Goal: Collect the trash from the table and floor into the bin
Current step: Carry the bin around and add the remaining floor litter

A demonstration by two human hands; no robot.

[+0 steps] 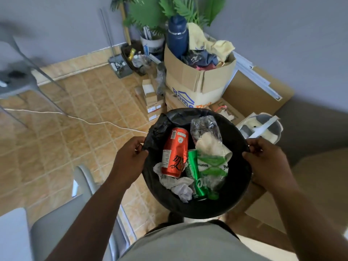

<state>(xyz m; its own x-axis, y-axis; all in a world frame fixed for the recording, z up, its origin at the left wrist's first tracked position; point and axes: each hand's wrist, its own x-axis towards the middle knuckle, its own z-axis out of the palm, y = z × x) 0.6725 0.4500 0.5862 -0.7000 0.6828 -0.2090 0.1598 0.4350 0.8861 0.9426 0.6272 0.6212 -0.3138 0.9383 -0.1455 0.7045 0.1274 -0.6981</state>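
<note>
We see a round bin lined with a black plastic bag (222, 206) held up in front of the person's body, above the tan tiled floor (79, 113). The left hand (130, 157) is closed on the liner at the bin's left rim, fingers curled over the edge, and the right hand (263, 159) is closed the same way on the right rim. Inside the bin lie a red-orange drink can (174, 151) on the left, a green drink can (195, 176) just beside it to the right, a crumpled clear plastic bag (205, 129) toward the far side, a green-and-white printed plastic wrapper (212, 166) touching the green can, and crumpled white tissue paper (178, 185) at the near side, partly under the red-orange can. Beyond the bin stands an open brown cardboard box with blue print (199, 81), filled with cloth and a dark blue insulated bottle (178, 34), with a green leafy plant (150, 14) behind it against the grey wall. A thin white cable (75, 117) runs across the floor on the left, and a grey plastic chair (60, 223) stands near the left forearm.
</note>
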